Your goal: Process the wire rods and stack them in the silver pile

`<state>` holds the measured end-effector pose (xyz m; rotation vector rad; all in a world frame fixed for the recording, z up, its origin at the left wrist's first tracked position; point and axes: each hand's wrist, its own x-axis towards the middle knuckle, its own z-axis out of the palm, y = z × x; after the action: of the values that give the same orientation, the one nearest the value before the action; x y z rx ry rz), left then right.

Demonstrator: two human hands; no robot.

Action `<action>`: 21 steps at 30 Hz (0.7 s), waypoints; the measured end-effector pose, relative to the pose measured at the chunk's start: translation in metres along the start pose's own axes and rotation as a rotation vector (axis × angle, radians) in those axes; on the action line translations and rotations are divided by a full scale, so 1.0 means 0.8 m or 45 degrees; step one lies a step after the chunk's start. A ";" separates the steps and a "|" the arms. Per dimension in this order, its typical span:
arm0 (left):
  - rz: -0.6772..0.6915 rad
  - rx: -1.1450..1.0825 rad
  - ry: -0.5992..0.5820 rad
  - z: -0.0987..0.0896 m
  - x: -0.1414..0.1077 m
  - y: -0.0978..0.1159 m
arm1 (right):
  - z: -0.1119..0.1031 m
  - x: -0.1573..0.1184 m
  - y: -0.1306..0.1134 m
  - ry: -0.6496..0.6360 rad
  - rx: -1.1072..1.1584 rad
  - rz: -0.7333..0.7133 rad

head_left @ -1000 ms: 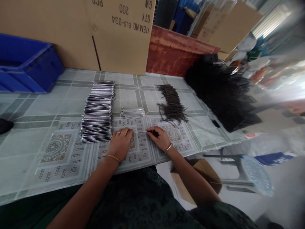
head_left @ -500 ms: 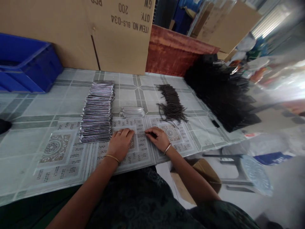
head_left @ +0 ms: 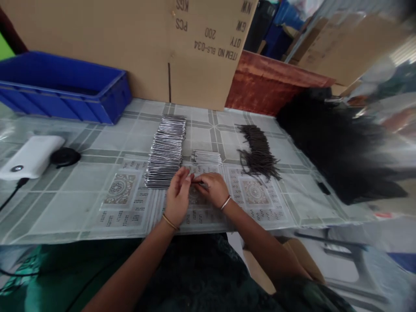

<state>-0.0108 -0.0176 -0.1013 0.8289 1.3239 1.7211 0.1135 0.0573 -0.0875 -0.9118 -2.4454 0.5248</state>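
Reading "ITEM NO. BLS-034", "QTY 200", cardboard box [head_left: 201, 52]

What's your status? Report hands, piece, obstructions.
Left hand and right hand pinch one thin silvery piece together. Large silvery stack beside left hand, apart. Nothing blocking.

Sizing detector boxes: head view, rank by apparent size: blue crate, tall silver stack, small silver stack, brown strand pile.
1. blue crate
2. tall silver stack
3. brown strand pile
4. small silver stack
The crate lies farther back, so its lead is safe.

Tiled-pattern table [head_left: 81, 195]; cardboard box [head_left: 130, 43] behind; blue crate [head_left: 65, 91] left; daylight right.
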 end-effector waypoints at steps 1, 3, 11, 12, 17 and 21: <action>0.017 -0.023 0.023 -0.004 -0.002 0.004 | 0.005 0.009 -0.009 -0.003 0.001 -0.018; 0.095 -0.011 0.061 -0.016 -0.003 0.014 | 0.017 0.029 -0.027 0.001 0.024 -0.040; 0.444 0.649 0.256 -0.086 0.030 0.025 | 0.082 0.110 -0.088 0.048 -0.018 -0.027; 0.415 0.746 0.276 -0.093 0.035 0.021 | 0.091 0.116 -0.091 0.042 -0.038 -0.003; 0.259 0.994 0.186 -0.107 0.047 0.004 | 0.105 0.122 -0.096 -0.018 -0.136 0.027; 0.234 0.991 0.175 -0.109 0.046 0.001 | 0.063 0.094 -0.084 0.058 -0.229 -0.093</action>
<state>-0.1034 -0.0242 -0.1202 1.3032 2.1164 1.3936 0.0017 0.0521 -0.0726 -0.8901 -2.5042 0.2584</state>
